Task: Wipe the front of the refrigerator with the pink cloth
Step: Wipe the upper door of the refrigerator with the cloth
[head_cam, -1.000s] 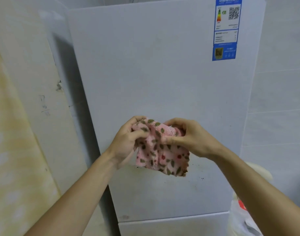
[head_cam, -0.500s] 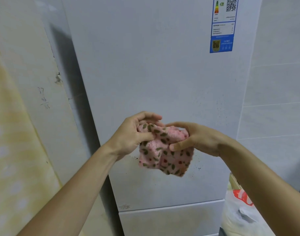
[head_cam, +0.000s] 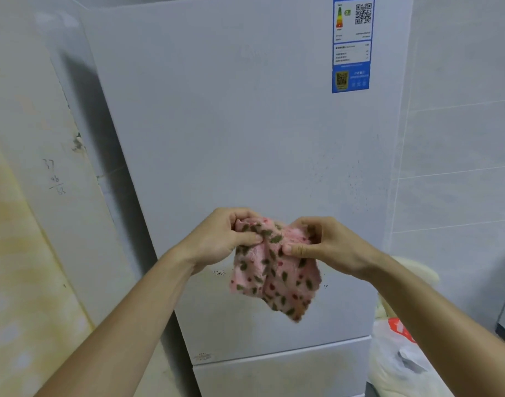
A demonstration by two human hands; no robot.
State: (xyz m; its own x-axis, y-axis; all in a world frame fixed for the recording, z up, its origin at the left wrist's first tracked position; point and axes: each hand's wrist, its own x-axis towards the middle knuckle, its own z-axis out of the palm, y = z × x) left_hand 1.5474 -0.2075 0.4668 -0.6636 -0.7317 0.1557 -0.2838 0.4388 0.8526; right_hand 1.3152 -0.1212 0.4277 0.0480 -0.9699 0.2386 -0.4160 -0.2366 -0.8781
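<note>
A pale grey refrigerator [head_cam: 245, 138] fills the middle of the view, its tall upper door meeting a lower door [head_cam: 283, 371] along a horizontal seam near the bottom. To its right runs a light tiled wall [head_cam: 460, 133], and to its left a whitish wall [head_cam: 25, 116] that is stained yellow lower down. A crumpled white plastic bag [head_cam: 394, 365] with a red-orange print sits on the floor by the refrigerator's lower right corner. Both bare forearms reach in from the bottom edge toward the lower part of the upper door. Between them hangs the pink cloth [head_cam: 277, 279], fleecy and dotted with green and red spots, held in front of the door; whether it touches the surface cannot be told. The left hand [head_cam: 219, 239] grips the cloth's upper left edge, fingers curled over the top and thumb pressed against the fabric. The right hand [head_cam: 328, 245] pinches the upper right edge, thumb in front and fingers folded behind. The two hands are close together, and the rest of the cloth droops loosely below them. A blue and white energy label [head_cam: 351, 44] with QR codes is stuck near the door's top right corner. A small patch of dark specks [head_cam: 219, 273] marks the door just left of the cloth. Faint pencilled numbers [head_cam: 55, 177] are written on the left wall.
</note>
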